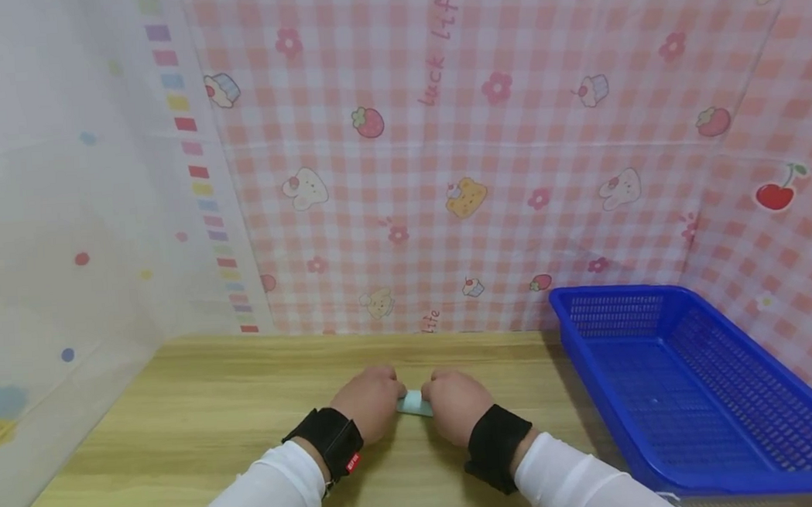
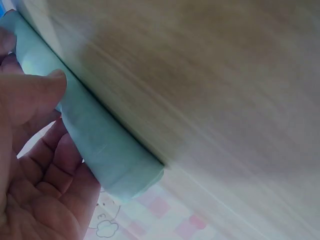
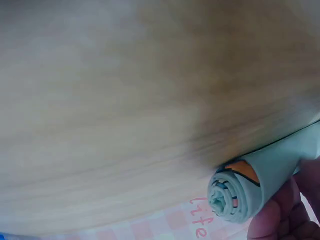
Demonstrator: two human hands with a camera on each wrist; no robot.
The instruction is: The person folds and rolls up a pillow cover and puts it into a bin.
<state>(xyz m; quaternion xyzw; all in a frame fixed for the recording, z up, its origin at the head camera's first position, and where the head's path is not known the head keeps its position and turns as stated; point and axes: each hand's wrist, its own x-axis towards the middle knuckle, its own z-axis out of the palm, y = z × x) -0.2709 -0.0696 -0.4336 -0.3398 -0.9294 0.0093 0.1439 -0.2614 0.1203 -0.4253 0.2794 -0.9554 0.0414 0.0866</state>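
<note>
A pale mint-green roll of cloth [image 1: 413,402] lies on the wooden table between my two hands. My left hand [image 1: 369,403] grips one side of it; in the left wrist view the thumb [image 2: 42,95] presses on top of the roll [image 2: 107,150] and the fingers curl behind it. On the other side my right hand [image 1: 457,405] holds the roll, with its fingers [image 3: 280,215] bent around it in the right wrist view. That end of the cloth [image 3: 235,195] shows a tight spiral of layers with an orange and black printed patch. Most of the roll is hidden by the hands in the head view.
A blue plastic basket [image 1: 705,460] with mesh walls stands on the right of the table [image 1: 247,387]. Behind the table hangs a pink checked curtain [image 1: 401,168], and a white dotted sheet [image 1: 62,228] hangs on the left. Both wrists wear black bands.
</note>
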